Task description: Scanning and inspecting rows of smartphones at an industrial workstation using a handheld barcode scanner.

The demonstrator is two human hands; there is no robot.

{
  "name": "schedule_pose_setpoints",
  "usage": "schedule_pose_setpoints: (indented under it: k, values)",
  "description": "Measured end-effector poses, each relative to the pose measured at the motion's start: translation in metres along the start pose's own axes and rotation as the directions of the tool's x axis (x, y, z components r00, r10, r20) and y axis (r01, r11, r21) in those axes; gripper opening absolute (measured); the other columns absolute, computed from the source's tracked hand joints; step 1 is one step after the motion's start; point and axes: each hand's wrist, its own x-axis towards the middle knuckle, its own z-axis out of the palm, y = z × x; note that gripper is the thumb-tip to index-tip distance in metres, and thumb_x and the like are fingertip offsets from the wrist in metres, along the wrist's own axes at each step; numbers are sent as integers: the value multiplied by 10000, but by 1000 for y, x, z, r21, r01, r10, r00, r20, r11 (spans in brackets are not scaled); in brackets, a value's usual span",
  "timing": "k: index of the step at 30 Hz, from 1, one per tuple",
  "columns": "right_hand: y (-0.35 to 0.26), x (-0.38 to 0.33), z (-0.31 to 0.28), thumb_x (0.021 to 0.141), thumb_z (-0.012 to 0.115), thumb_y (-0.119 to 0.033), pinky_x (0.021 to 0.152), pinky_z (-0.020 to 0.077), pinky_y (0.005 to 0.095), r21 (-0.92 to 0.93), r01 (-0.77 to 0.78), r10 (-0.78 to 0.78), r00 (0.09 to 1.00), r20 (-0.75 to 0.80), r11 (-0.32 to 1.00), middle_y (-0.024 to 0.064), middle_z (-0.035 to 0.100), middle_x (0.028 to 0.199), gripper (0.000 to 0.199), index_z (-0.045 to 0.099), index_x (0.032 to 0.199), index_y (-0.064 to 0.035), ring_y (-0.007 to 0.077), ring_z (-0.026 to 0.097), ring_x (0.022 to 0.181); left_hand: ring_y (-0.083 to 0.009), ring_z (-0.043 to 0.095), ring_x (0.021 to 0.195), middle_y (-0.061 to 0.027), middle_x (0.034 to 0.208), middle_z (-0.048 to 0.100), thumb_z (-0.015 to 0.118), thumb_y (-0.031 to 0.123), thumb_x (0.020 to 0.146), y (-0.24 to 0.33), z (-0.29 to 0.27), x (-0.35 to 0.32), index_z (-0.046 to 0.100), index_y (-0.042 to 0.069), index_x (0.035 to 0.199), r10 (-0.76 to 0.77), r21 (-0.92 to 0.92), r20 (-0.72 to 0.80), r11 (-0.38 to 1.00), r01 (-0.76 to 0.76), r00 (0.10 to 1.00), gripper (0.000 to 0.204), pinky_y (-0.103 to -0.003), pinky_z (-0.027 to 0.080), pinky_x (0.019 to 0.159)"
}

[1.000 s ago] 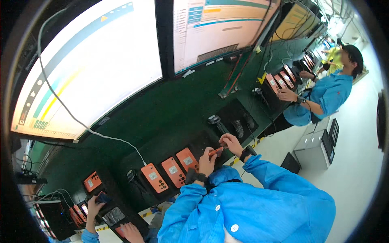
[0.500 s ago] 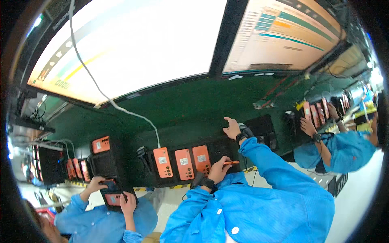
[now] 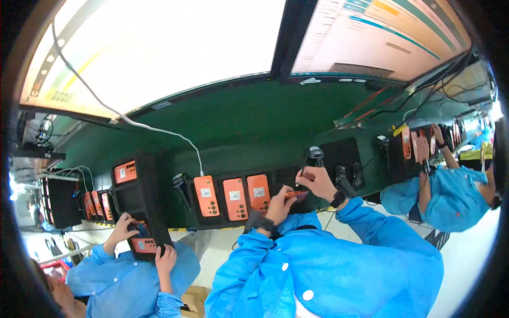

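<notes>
Orange and flat, the small device (image 3: 296,195) is pinched at its two ends between the left hand (image 3: 280,205), fingers closed on its near-left end, and the right hand (image 3: 317,182), fingers closed on its far-right end. It sits just above the green table (image 3: 238,127), right of a row of three orange handsets (image 3: 233,196) in black cradles. Farther back, a black scanner (image 3: 316,155) stands just beyond the right hand.

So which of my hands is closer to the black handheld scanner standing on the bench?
Right. The right hand sits just below the black scanner; the left hand is lower, by the orange devices.
</notes>
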Motion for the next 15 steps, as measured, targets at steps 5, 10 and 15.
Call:
schedule_pose_setpoints:
  k: [5,10,15]
  values:
    - [-3,-32,10,803,676,-156,557,460,257,-80,53,-65,985,-157,995,85,627,649,154,656,808,-4,101,593,583,-318,629,927,-175,939,632,586,111,871,7,-2,1,496,37,1070,65,51,24,997,-66,998,231,-368,477,789]
    - [-17,-40,15,798,669,-177,526,455,291,-226,94,-117,989,-90,970,123,604,649,161,658,817,-18,190,601,551,-326,627,934,-177,949,634,589,108,868,5,0,-3,492,40,1067,80,43,80,996,-83,994,232,-369,477,793]
    - [-17,-48,17,789,674,-185,533,461,316,-312,161,-193,978,-76,936,123,603,674,158,659,804,-28,252,592,579,-300,638,930,-167,943,641,595,89,865,4,-2,-5,490,48,1070,83,48,107,995,-89,991,234,-358,487,777]
